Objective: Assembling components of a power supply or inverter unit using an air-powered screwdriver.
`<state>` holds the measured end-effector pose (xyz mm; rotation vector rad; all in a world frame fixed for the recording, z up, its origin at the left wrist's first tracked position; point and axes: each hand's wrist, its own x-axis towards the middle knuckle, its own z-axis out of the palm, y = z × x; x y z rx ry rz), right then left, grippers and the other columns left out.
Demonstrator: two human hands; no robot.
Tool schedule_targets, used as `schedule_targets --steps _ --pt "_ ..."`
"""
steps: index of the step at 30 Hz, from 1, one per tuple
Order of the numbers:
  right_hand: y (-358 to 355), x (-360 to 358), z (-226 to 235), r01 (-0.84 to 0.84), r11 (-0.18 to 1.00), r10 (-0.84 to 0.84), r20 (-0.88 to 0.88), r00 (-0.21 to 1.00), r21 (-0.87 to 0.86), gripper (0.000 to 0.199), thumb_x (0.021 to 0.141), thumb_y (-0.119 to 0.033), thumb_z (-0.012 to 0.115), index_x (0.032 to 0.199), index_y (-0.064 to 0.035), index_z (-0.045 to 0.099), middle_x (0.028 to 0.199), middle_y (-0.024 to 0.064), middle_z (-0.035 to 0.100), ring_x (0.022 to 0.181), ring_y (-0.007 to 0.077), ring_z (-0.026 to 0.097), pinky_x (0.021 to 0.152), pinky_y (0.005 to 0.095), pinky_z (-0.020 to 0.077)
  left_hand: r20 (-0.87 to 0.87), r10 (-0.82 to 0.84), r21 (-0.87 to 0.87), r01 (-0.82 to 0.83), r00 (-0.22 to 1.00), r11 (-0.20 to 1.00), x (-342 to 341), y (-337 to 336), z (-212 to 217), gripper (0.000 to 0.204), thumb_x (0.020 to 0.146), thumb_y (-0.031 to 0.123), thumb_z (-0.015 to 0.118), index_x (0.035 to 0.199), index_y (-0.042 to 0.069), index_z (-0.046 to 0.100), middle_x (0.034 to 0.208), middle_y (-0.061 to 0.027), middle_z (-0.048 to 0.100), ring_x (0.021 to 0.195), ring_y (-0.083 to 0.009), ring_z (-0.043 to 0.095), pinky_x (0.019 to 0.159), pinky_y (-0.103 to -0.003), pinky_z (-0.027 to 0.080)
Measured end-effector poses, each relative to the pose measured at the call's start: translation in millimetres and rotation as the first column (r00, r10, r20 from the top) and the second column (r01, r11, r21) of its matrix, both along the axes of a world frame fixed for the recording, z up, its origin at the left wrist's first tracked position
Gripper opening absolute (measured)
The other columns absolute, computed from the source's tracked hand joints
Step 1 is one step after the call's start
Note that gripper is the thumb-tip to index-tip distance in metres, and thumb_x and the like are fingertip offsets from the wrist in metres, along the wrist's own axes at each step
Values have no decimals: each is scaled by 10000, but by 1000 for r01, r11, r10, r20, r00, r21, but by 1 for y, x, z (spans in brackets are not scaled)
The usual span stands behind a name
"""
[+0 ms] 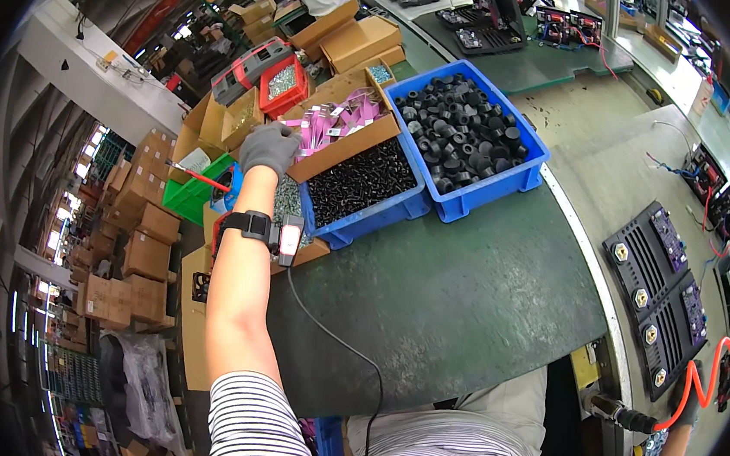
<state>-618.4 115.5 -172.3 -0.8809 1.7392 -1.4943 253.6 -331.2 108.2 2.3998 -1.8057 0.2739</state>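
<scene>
At the far left, stacks of brown cartons [134, 234] stood on the floor beside the workstation. Next to them the left hand [269, 147], in a grey glove, reached out with the arm almost straight, a black wrist strap [252, 223] and a small device with a cable on the forearm. The hand lay over the edge of a cardboard box of pink parts [339, 126], fingers curled down into it; whether they were gripping a part or only touching could not be told, since the palm faced away.

Just right of that box sat a blue bin of small black screws [364, 189], and beyond it a larger blue bin of black rubber feet [464, 137], both on the dark green surface [446, 296]. The cardboard box rested partly on the rim of the screw bin, so a careless pull looked likely to tip it and spill pink parts among the screws. The cable trailing from the wrist might also snag on the box corner.

At the far right, black finned units [659, 288] lay near the surface's edge, and the right hand [686, 411], low in the corner, was closed around a power screwdriver [622, 416] on an orange coiled hose [712, 380].
</scene>
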Motion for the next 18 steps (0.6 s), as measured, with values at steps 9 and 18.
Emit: schedule_targets --steps 9,18 --pt "12 -1 10 -85 996 83 202 976 3 386 998 -183 522 1341 -9 494 1282 43 561 1154 153 542 1014 290 419 -164 -388 329 421 907 845 -1 4 12 398 883 343 580 1190 96 644 1117 -171 665 1043 -309 630 918 -396 463" --pt "16 5 14 -94 995 95 60 994 -12 432 1004 -213 467 1375 8 458 1329 98 542 1199 211 544 1056 320 430 -25 -145 246 147 989 958 -4 2 30 344 809 208 528 1087 68 674 1055 -177 677 961 -297 664 853 -391 502"
